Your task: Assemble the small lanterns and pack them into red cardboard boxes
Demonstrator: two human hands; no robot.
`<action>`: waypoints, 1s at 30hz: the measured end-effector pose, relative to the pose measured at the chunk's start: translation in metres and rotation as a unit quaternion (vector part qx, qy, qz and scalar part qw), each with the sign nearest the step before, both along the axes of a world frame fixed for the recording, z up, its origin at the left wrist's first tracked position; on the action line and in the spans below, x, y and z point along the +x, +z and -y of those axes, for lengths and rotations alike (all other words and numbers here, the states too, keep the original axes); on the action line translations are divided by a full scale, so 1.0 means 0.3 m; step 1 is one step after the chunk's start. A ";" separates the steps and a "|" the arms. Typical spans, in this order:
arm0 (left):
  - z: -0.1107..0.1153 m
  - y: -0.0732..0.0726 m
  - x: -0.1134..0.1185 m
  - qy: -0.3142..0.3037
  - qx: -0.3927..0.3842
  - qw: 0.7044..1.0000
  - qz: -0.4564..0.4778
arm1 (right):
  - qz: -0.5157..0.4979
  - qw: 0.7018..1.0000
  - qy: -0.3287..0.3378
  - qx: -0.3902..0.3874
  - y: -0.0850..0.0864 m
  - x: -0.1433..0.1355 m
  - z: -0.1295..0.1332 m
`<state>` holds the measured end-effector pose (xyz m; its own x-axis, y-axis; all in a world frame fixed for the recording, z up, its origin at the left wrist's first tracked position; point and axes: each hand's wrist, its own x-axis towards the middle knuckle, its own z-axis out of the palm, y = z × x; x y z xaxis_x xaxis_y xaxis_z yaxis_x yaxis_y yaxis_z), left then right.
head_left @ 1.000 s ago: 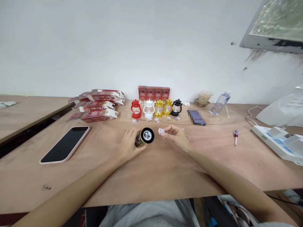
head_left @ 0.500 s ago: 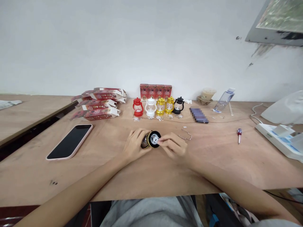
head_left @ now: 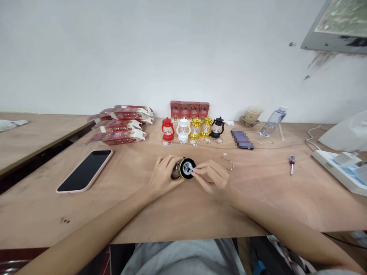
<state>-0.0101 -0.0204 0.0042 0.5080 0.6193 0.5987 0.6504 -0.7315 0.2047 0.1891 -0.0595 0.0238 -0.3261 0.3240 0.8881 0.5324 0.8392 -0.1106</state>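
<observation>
My left hand (head_left: 164, 173) is wrapped round a small black lantern with gold trim (head_left: 175, 172), which lies tipped over with its round base turned towards me. In the middle of that base is a white disc (head_left: 186, 167) with a dark opening. At its right edge my right hand (head_left: 212, 175) pinches a small white piece (head_left: 193, 171), perhaps a cover, between thumb and forefinger. Most of the lantern's body is hidden behind my left fingers. A bent wire handle (head_left: 228, 164) lies just beyond my right hand.
Behind stand a red lantern (head_left: 168, 130), a white one (head_left: 183, 130), gold ones (head_left: 195, 129) and a black one (head_left: 217, 128), before upright red boxes (head_left: 189, 110). Opened cartons (head_left: 123, 126) and a phone (head_left: 86, 170) are left; a screwdriver (head_left: 291, 165), bottle (head_left: 272, 122) and power strip (head_left: 341, 172) right.
My right fingers have drawn slightly to the right, and a dark opening now shows in the white disc. The left hand keeps its hold on the lantern; the camera view has shifted a little.
</observation>
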 end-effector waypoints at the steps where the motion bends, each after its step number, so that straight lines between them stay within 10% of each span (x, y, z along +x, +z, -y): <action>1: 0.000 -0.002 0.001 0.001 -0.003 1.000 0.002 | -0.007 1.000 -0.002 -0.003 0.001 -0.001 -0.002; 14: 0.002 -0.007 0.007 0.007 -0.003 1.000 -0.003 | 0.063 0.988 -0.118 0.072 -0.014 0.007 -0.013; 30: -0.004 -0.002 0.009 0.014 -0.039 0.999 0.002 | 0.074 0.996 -0.004 0.045 0.008 0.029 -0.018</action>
<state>-0.0073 -0.0193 0.0036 0.4868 0.6784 0.5502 0.6698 -0.6942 0.2634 0.1978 -0.0540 0.0261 -0.4539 0.2478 0.8559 0.5438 0.8379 0.0459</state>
